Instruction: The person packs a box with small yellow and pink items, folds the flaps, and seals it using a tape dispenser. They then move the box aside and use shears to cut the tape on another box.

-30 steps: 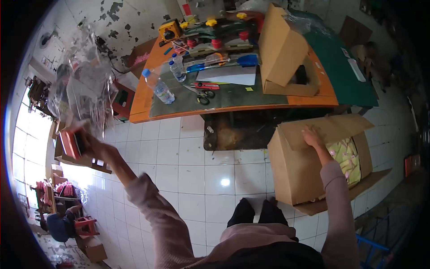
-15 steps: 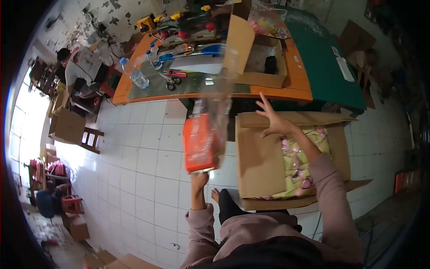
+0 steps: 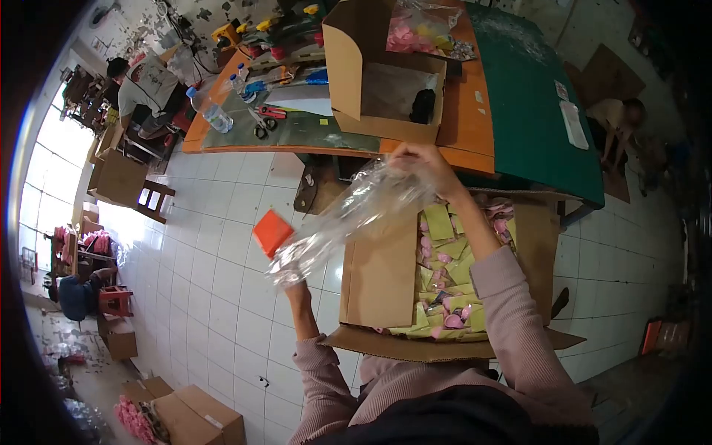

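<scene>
Clear crinkled plastic film [image 3: 348, 211] stretches slantwise between my two hands. My left hand [image 3: 297, 291] is closed on its lower end, its fingers partly hidden behind the film. A flat-faced orange-red object [image 3: 273, 233] sits at that same end; I cannot make out its kind. The film's upper end is gripped by my right hand [image 3: 421, 162], near the table's front edge. Below my right forearm stands an open cardboard box [image 3: 378, 285], its flaps spread. Inside lie many small packets [image 3: 461, 271] with yellow-green cards and pink pieces.
On the orange and green table [image 3: 519, 96] stand an open carton [image 3: 393, 130], scissors [image 3: 263, 122], a water bottle [image 3: 215, 115] and spray bottles. One person [image 3: 148, 93] sits at far left; another [image 3: 617, 122] bends down at right. Cartons [image 3: 196, 415] lie at lower left.
My right hand has moved from open above the box to closed on the film's upper end. The orange-red object has shifted left and up, and the film now slants between my hands.
</scene>
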{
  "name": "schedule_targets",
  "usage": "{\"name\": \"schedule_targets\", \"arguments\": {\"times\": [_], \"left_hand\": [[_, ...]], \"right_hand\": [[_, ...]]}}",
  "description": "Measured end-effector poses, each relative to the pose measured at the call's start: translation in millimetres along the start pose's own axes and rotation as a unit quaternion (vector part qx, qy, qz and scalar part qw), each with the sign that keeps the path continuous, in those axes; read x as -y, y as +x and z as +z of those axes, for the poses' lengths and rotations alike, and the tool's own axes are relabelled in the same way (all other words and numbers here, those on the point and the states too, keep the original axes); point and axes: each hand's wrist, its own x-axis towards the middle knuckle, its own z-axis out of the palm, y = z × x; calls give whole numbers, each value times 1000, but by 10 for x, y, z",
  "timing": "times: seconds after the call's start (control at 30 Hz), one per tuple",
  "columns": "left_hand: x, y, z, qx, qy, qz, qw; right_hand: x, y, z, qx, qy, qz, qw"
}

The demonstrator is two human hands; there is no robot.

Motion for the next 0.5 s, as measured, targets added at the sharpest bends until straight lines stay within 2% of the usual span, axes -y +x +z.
{"name": "schedule_targets", "arguments": {"times": [0.03,0.07,0.1,0.13,0.2,0.23,0.27,0.33,0.37,0.4,0.43,0.47,0.5], "left_hand": [[107,57,-86,-12,40,63,997],[164,94,-164,-10,-101,40,994],[231,171,-255,-77,-91,50,992],[265,234,-386,-145,-79,61,984],[306,180,-670,-240,-70,32,968],[493,183,-914,-235,-41,37,971],[411,109,-960,-241,-25,16,970],[388,30,-1081,-227,-31,35,973],[349,-11,-1090,-227,-28,35,973],[292,-50,-1100,-214,-48,13,976],[179,-58,-1080,-200,-70,-9,977],[70,-31,-1062,-197,-68,-10,978],[-39,-13,-1041,-157,-102,1,982]], "right_hand": [[-14,108,28,1,-30,4,1000],[17,220,45,3,-59,6,998],[80,312,18,-87,31,27,995],[224,426,44,-136,31,19,990],[100,702,147,-152,23,15,988],[6,818,320,-164,-47,-32,985],[-121,919,531,-176,-116,-78,974],[-420,975,862,14,-98,2,995],[-479,928,863,12,-95,4,995],[-528,876,825,115,-223,-14,968],[-540,826,748,214,-345,-30,913],[-277,790,531,209,-353,35,911],[-12,719,186,205,-357,103,906]]}}
